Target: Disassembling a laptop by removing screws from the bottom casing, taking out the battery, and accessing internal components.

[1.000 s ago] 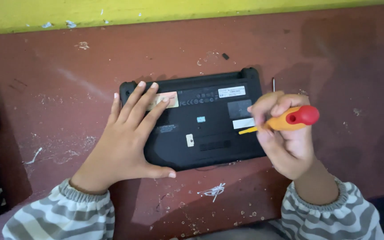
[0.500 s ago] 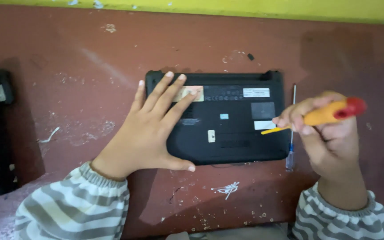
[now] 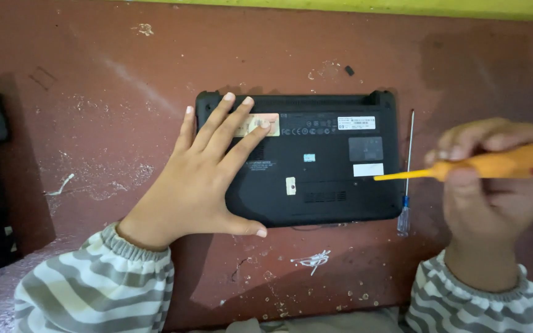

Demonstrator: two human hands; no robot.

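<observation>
1. Head view, change: right hand [image 3: 495,179], closed around the orange-handled screwdriver [image 3: 464,168], has drawn back; its tip now sits at the right edge of the black laptop [image 3: 316,166], off the label area it touched a second ago.
2. Left hand [image 3: 202,179]: open, flat on the laptop's left half, as before.
3. Laptop: underside up on the red tabletop [image 3: 94,92], unmoved.
4. Blue-handled screwdriver [image 3: 407,172]: now exposed, lying just right of the laptop.
</observation>
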